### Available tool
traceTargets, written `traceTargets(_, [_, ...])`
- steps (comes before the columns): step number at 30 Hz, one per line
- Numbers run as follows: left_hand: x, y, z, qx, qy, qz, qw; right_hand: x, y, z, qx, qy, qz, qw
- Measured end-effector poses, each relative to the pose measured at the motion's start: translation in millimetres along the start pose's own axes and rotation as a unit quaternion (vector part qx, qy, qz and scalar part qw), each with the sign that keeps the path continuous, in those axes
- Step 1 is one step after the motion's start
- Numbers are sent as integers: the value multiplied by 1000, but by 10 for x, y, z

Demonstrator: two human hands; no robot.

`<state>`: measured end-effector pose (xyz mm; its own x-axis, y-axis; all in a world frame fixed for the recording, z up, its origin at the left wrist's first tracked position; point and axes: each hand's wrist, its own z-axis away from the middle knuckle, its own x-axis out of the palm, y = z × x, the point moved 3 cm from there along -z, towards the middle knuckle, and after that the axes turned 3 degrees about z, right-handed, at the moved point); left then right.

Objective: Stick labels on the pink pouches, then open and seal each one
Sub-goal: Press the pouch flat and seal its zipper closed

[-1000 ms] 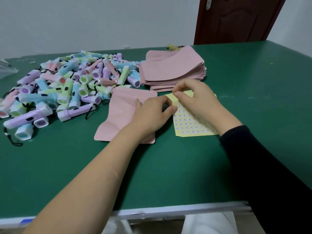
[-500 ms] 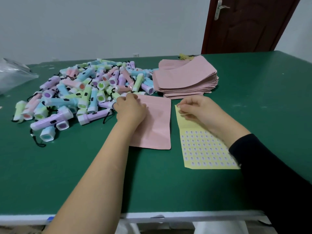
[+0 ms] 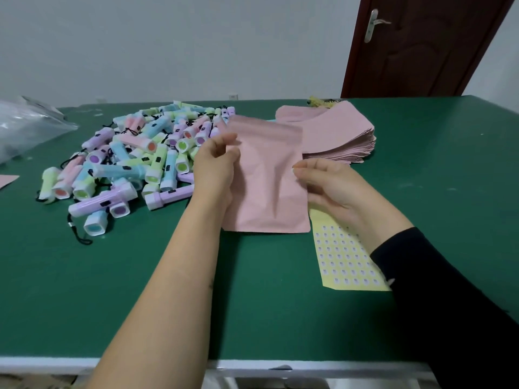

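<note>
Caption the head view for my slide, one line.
Pink pouch held at its sides by the left hand and right hand, between a flashlight pile and a label sheet on the table.

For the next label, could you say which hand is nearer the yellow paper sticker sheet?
Right: the right hand is over the far end of the sticker sheet; the left hand grips the flat pink pouch farther left.

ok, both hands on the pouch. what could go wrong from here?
1. The right hand lies over the label sheet; pulling could drag it.
2. The left hand sits beside the flashlight pile; a wide pull may knock some.
3. No label shows on the visible face of the pink pouch; it may get sealed unlabelled.
</note>
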<state>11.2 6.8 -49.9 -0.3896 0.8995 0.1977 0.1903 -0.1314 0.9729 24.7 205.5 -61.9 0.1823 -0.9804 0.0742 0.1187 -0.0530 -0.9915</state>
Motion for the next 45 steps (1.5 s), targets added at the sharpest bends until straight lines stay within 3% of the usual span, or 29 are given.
traceTargets(3, [11, 46, 30, 23, 13, 19, 999, 14, -88, -31, -21, 41, 4, 999])
traceTargets(7, [28, 60, 111, 59, 23, -39, 997, -1, -229, -101, -55, 134, -78, 986])
traceTargets(11, [239, 78, 235, 110, -102, -125, 981, 27, -360, -111, -112, 176, -143, 967])
traceTargets(16, [458, 49, 399, 62, -224, -109, 966, 337, -323, 8, -124, 25, -199, 972])
traceTargets(19, [417, 53, 375, -36, -259, 19, 965, 402, -300, 33, -95, -41, -229, 968])
traceTargets(24, [236, 83, 316, -193, -287, 223, 911, 299, -338, 26, -74, -64, -254, 962])
traceTargets(26, [161, 91, 262, -205, -285, 236, 906, 182, -363, 21, -94, -6, -202, 975])
traceTargets(30, [4, 45, 208, -216, -324, 123, 913, -31, -317, -9, -104, 86, -32, 990])
traceTargets(35, [-86, -61, 188, -268, -363, 110, 885, -79, -223, -43, -66, 47, -5, 997])
traceTargets(42, [-111, -135, 148, -274, -322, 188, 886, -2, -214, -17, -112, 3, 161, 981])
traceTargets(45, [-85, -150, 146, -286, -300, 188, 890, 15, -236, -17, -131, 10, 275, 952])
